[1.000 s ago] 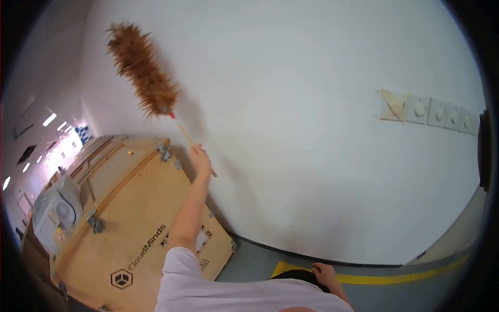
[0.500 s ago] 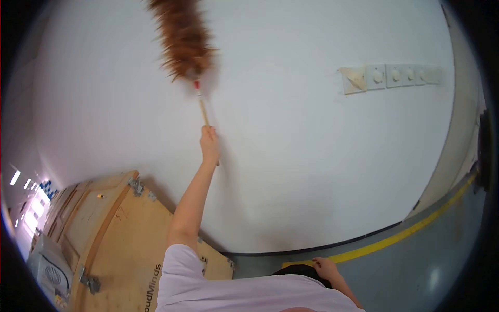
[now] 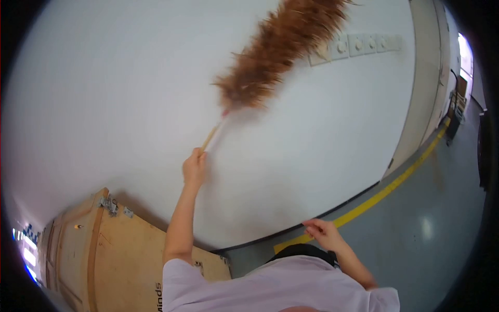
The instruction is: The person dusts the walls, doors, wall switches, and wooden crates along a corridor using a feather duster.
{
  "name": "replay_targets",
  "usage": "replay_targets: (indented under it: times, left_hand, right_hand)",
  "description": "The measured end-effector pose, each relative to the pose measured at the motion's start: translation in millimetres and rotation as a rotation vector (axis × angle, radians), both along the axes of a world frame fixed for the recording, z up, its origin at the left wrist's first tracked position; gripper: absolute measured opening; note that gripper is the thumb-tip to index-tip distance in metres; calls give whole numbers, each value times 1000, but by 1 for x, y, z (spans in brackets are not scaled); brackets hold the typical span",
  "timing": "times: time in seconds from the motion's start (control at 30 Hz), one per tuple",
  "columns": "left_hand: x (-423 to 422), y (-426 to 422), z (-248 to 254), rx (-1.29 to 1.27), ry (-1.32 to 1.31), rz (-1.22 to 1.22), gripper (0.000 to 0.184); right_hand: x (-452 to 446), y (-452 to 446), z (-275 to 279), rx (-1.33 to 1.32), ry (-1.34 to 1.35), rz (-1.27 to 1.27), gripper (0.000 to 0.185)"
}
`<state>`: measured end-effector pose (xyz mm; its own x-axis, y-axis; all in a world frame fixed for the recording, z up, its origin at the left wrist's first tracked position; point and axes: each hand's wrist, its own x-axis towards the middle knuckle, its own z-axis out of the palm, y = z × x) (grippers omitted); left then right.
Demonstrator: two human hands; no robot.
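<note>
My left hand (image 3: pixel 194 167) is closed round the thin wooden handle of a feather duster (image 3: pixel 283 49), with the arm stretched out toward the white wall (image 3: pixel 156 88). Its brown feathers slant up to the right in front of the wall and run out of view at the top. Part of the row of switches (image 3: pixel 358 46) is covered by the feathers, at its left end. Low in front of my body, my right hand (image 3: pixel 323 233) hangs with its fingers loosely bent and a gap between them. Nothing shows in it.
At the lower left, a large wooden crate (image 3: pixel 130 249) with metal latches stands close to the wall. A yellow line (image 3: pixel 374 200) runs along the grey floor (image 3: pixel 395 249) by the wall's foot. A door-like panel (image 3: pixel 416 104) is at the right.
The feather duster has swung from upright to a rightward slant, its feathers now reaching the switches. My left hand is lower in view, my right hand has risen, and the view has turned right.
</note>
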<state>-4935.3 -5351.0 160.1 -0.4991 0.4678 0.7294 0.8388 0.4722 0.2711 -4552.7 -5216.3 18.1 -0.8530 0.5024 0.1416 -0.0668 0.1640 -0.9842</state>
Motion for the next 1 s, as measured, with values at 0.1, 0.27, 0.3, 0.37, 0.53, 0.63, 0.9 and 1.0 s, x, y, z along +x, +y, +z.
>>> replay_targets:
  times: [0.1, 0.27, 0.3, 0.37, 0.53, 0.63, 0.9, 1.0]
  left_hand:
    - [-16, -51, -17, 231, -38, -7, 16]
    - [-33, -115, -23, 391, -75, 166, 23]
    - [-34, -118, -25, 405, -104, 163, 23]
    - [-35, -122, -34, 426, -164, 158, 24]
    - [-36, -115, -109, 261, -184, 108, 24]
    - [-4, -121, -148, 45, -294, 156, 23]
    - [19, -185, -263, -528, -305, 115, 24]
    - [27, -193, -259, -616, -213, 109, 25]
  right_hand:
    - [-16, -9, 30, 78, 24, 131, 22]
    - [-44, -34, 72, 178, 200, 466, 31]
    - [-45, -39, 94, 142, 277, 578, 34]
    - [-43, -48, 136, 71, 457, 779, 38]
    - [-43, -65, 156, 17, 932, 1140, 45]
    - [-35, -74, 163, -41, 955, 1174, 41]
    - [-36, -83, 178, 5, 954, 1375, 48]
    - [-41, -85, 166, -105, 1034, 1272, 37]
